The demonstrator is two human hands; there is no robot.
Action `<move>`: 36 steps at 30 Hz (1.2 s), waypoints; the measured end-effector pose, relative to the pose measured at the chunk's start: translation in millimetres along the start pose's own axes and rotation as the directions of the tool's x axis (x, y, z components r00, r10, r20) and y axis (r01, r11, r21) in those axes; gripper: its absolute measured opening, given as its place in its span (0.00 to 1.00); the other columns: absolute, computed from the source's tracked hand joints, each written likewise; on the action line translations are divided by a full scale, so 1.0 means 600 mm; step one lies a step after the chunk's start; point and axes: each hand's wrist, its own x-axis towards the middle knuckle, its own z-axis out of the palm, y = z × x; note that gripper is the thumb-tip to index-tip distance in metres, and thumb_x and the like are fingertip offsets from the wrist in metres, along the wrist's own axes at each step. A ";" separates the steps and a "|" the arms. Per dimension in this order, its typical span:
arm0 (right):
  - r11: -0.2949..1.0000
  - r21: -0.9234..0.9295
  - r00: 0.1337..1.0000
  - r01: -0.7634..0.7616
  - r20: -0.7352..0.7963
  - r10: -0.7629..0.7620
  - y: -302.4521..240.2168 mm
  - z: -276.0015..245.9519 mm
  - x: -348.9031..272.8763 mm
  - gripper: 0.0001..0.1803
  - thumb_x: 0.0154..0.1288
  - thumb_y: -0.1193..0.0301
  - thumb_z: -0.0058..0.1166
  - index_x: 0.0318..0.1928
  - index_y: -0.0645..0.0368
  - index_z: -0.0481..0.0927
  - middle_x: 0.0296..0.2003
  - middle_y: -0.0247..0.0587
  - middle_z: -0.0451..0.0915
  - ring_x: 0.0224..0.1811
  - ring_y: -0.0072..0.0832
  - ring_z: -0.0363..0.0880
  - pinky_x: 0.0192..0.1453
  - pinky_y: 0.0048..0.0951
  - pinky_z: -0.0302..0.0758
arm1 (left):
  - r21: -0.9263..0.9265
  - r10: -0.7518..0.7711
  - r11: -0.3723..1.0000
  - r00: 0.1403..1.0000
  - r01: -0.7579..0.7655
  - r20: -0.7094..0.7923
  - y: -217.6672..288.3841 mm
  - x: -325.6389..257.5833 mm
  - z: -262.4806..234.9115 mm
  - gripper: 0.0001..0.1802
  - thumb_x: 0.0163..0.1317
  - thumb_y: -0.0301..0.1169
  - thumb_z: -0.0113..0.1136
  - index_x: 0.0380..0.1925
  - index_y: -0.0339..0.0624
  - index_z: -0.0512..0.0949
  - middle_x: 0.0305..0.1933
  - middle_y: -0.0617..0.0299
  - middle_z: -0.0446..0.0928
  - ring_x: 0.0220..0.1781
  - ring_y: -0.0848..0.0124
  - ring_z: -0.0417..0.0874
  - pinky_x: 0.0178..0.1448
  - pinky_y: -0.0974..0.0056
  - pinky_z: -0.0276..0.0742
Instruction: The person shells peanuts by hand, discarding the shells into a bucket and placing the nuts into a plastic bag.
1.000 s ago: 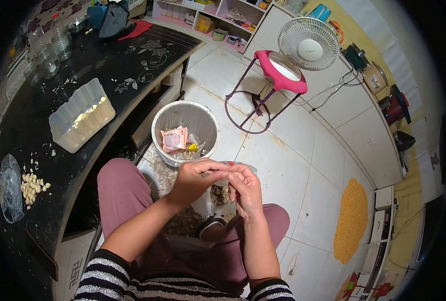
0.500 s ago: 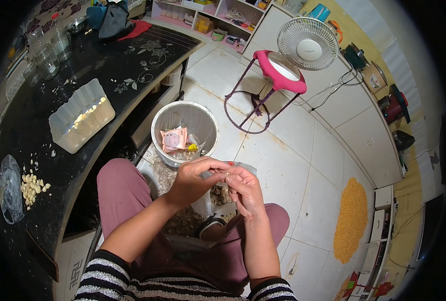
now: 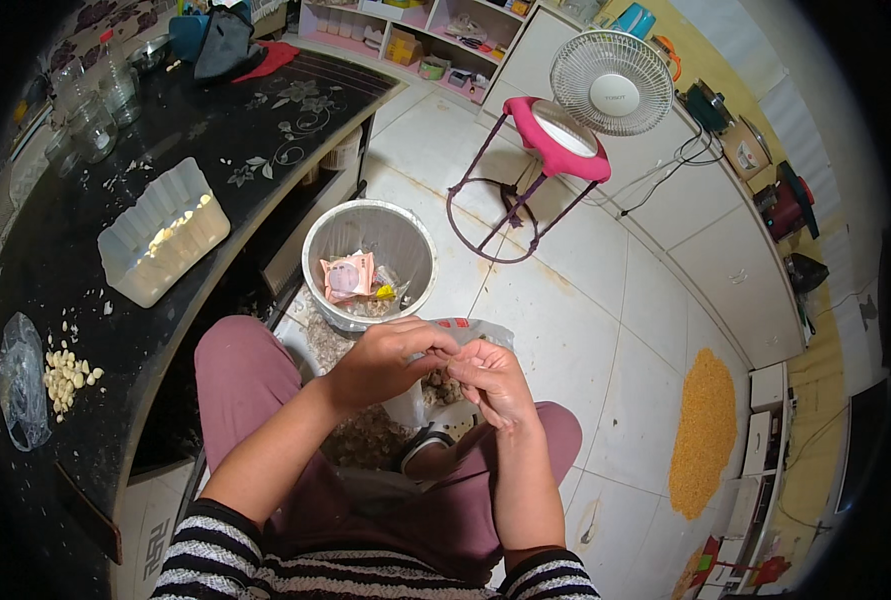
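Note:
My left hand (image 3: 388,357) and my right hand (image 3: 490,378) meet over my lap, fingertips pinched together. Between them is a small pale garlic clove, now almost wholly covered by the fingers. Right beneath the hands, a clear plastic bag (image 3: 487,333) holds unpeeled garlic (image 3: 442,388), partly hidden. On the black table to my left lies a pile of peeled garlic cloves (image 3: 66,380). Farther along it, a translucent plastic tub (image 3: 130,270) has more pale cloves along its inside.
Just past my hands stands a lined waste bin (image 3: 422,235) with wrappers inside. Papery skins (image 3: 365,437) litter the floor between my legs. Beyond are a pink-topped stool (image 3: 572,160) and a fan (image 3: 615,92). Yellow grain (image 3: 703,435) lies spread at right. A crumpled bag (image 3: 22,385) sits at the table's left.
The fingertips have drawn closer together, and the pale clove that showed between them is now mostly covered. Both hands stay in about the same place.

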 end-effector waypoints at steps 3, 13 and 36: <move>1.000 -0.026 1.000 -0.011 0.020 0.012 0.001 -0.002 0.000 0.05 0.52 0.80 0.55 0.30 0.61 0.74 0.24 0.37 0.77 0.16 0.12 0.66 0.17 0.11 0.59 | -0.014 -0.013 1.000 0.999 0.014 0.031 -0.002 -0.004 -0.001 0.08 0.44 0.20 0.61 0.28 0.37 0.75 0.28 0.58 0.76 0.29 0.65 0.77 0.34 0.67 0.72; 0.998 0.015 0.998 -0.054 0.044 0.053 0.002 -0.001 -0.002 0.04 0.52 0.79 0.54 0.31 0.62 0.74 0.25 0.40 0.77 0.16 0.13 0.66 0.17 0.11 0.59 | -0.014 -0.058 0.998 0.997 0.059 0.053 0.001 -0.011 -0.002 0.08 0.48 0.23 0.60 0.30 0.38 0.74 0.28 0.58 0.75 0.30 0.66 0.78 0.34 0.67 0.73; 0.999 -0.001 0.998 -0.054 0.027 0.054 0.007 -0.003 -0.001 0.05 0.52 0.79 0.55 0.31 0.61 0.74 0.23 0.37 0.77 0.16 0.12 0.66 0.17 0.11 0.59 | -0.084 -0.100 0.991 0.992 0.106 0.075 -0.008 -0.017 0.005 0.08 0.47 0.22 0.60 0.30 0.39 0.74 0.26 0.58 0.75 0.30 0.66 0.78 0.35 0.67 0.73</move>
